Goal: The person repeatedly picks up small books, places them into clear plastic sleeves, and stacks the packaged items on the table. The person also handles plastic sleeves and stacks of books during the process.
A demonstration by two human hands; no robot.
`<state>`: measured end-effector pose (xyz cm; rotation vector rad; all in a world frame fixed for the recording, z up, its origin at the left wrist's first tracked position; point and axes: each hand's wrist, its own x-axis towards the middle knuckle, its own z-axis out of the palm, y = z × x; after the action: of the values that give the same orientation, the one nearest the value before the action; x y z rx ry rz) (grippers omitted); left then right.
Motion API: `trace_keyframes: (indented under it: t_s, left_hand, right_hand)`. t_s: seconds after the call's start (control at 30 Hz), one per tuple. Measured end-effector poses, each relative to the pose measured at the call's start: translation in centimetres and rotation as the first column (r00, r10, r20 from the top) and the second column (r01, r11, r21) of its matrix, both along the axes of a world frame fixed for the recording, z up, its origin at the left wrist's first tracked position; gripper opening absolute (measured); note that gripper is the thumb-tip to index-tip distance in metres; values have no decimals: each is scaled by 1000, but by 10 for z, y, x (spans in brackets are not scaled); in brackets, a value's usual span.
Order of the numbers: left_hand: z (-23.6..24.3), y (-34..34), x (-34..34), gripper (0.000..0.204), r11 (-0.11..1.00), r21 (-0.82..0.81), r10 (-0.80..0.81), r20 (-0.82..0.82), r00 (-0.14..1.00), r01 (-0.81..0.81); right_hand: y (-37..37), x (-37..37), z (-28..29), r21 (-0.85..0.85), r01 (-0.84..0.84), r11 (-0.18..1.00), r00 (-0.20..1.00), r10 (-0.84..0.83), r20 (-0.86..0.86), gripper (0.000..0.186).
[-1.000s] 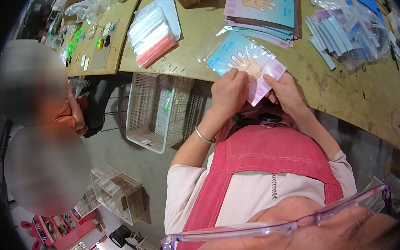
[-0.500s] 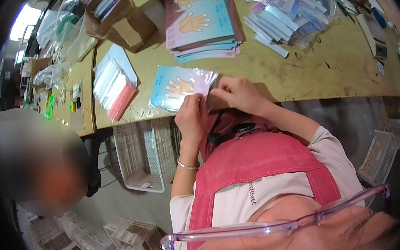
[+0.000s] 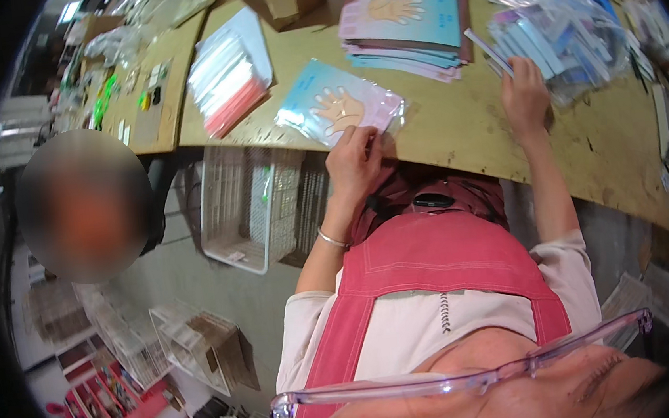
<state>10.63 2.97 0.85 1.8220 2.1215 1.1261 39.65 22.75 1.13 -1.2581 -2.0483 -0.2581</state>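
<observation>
Palm-picture card (image 3: 333, 107) in its clear bag (image 3: 396, 117) lies near my surface's (image 3: 442, 124) front edge. My left hand (image 3: 354, 159) alone pinches it now: my right hand (image 3: 526, 97) has gone to a thin strip (image 3: 486, 46), maybe pinching; I can't tell.

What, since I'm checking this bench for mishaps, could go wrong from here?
The bagged hand-picture card is close to the table's front edge, held only by the left hand, so it might slip if that grip loosens.

The right hand is at a slim pale strip beside a loose pile of strips; neighbours could get dragged along.

The stack of hand-picture sheets has uneven edges, so a nudge might scatter it.
</observation>
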Motion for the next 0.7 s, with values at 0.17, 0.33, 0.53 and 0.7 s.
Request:
trace_keyframes:
  t_s: [0.17,0.33,0.53,0.7]
  left_hand:
    - [9,-4,-5,14,997,81,-5,142,990,-6]
    - [34,2,-9,16,995,98,-32,204,978,12]
    - [96,16,-33,17,981,152,-125,7,992,123]
    - [151,22,-68,13,968,139,-218,45,975,210]
  right_hand:
    - [-84,-41,53,22,-567,823,822,567,-56,29]
    - [-94,-74,51,79,-616,783,786,619,-4,26]
    - [-86,-134,85,195,-685,702,716,698,2,28]
    - [-80,-147,125,225,-727,649,646,757,-95,38]
